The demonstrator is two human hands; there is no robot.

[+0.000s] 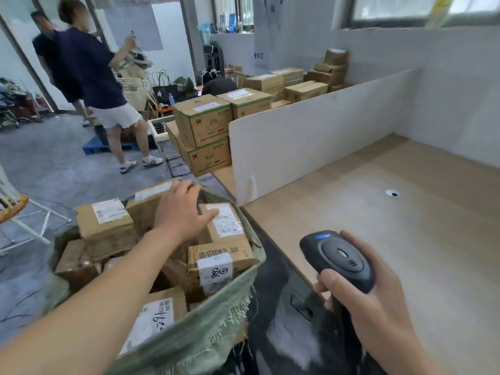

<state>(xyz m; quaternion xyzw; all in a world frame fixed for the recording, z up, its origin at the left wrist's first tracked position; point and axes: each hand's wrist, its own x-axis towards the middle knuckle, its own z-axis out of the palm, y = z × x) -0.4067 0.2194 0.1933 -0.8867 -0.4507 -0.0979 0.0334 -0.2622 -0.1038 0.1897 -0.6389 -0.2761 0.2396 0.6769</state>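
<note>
A green woven sack [216,318] stands open at the lower left, filled with several cardboard parcels bearing white labels. My left hand [181,209] reaches into it, fingers fairly straight, thumb lying on a small labelled parcel [227,221], the fingers over a longer box [147,197] behind. Whether it grips either parcel is unclear. My right hand [362,296] grips a black handheld barcode scanner [338,259] with a blue button, held above the near edge of the wooden table [378,234].
A white partition board [311,136] stands along the table's left side. Stacked green-printed cartons [203,131] and more boxes [305,87] lie beyond it. Two people [89,71] stand on the grey floor at the far left. A black chair back [284,307] is under the scanner.
</note>
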